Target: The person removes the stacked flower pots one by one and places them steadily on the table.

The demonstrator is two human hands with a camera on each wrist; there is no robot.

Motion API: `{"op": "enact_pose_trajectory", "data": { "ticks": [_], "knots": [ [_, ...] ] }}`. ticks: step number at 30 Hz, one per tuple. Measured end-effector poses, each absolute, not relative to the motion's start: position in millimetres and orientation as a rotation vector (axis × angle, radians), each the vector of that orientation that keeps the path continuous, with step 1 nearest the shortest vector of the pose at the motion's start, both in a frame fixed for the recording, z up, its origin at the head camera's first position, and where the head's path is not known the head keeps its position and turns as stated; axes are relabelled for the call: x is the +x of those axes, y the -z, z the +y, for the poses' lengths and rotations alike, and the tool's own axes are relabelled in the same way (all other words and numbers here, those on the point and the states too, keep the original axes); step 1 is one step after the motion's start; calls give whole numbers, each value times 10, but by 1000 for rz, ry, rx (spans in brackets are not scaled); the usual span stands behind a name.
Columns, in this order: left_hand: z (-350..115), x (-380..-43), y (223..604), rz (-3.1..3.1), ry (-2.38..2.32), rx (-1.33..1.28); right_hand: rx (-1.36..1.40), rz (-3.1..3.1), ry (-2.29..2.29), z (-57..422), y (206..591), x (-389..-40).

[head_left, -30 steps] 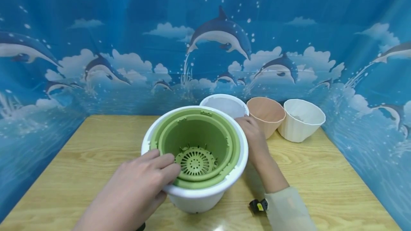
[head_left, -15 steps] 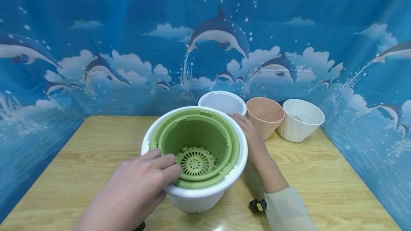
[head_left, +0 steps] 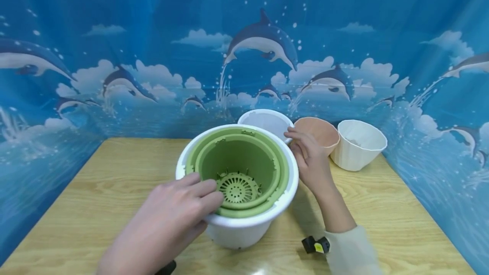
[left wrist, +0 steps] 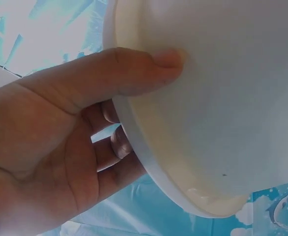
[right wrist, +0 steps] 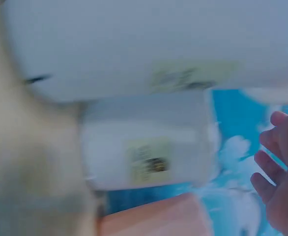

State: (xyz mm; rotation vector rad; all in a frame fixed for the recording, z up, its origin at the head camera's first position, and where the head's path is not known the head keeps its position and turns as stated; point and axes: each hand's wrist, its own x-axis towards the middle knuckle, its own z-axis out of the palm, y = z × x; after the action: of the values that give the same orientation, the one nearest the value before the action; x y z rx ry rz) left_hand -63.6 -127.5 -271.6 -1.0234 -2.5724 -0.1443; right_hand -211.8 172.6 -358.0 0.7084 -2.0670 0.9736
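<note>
In the head view my left hand (head_left: 173, 213) grips the near-left rim of a large white flowerpot (head_left: 240, 233). Nested inside that pot are green pots (head_left: 244, 154) with a slotted bottom. The left wrist view has the thumb (left wrist: 149, 73) against the white wall and the other fingers over the rim. My right hand (head_left: 312, 162) is to the right of the nested pots, fingers loosely bent and holding nothing. Its fingertips are near the rim of a white pot (head_left: 263, 119) behind; whether they touch it is unclear. The right wrist view shows this hand (right wrist: 286, 167) apart from the pots.
An orange pot (head_left: 318, 130) and a cream fluted pot (head_left: 353, 160) stand at the back right of the wooden table (head_left: 126, 173). Labels (right wrist: 151, 160) mark the white pots' sides. A dolphin-printed curtain (head_left: 160, 54) encloses the back and sides.
My right hand has come off the rear white pot and moved right, its fingers lifting. That pot shifted slightly back earlier. My left hand keeps its grip, and the nested pots are slightly farther right.
</note>
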Motion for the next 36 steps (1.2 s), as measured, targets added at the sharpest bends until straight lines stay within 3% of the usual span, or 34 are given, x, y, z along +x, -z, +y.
{"op": "enact_pose_trajectory", "data": {
  "ticks": [6,18,36],
  "knots": [
    [-1271,-692,2742,-2547,176,-1014,758,-1977,-1153,1672,3234,-1871],
    [-1305,-763,2764,-2507,239,-1024,1345,-2249,-900,1373,2999,-1404],
    [-1291,-766,2727,-2594,279,-1008,1348,-2406,-685,1325,3007,-1364]
  ]
}}
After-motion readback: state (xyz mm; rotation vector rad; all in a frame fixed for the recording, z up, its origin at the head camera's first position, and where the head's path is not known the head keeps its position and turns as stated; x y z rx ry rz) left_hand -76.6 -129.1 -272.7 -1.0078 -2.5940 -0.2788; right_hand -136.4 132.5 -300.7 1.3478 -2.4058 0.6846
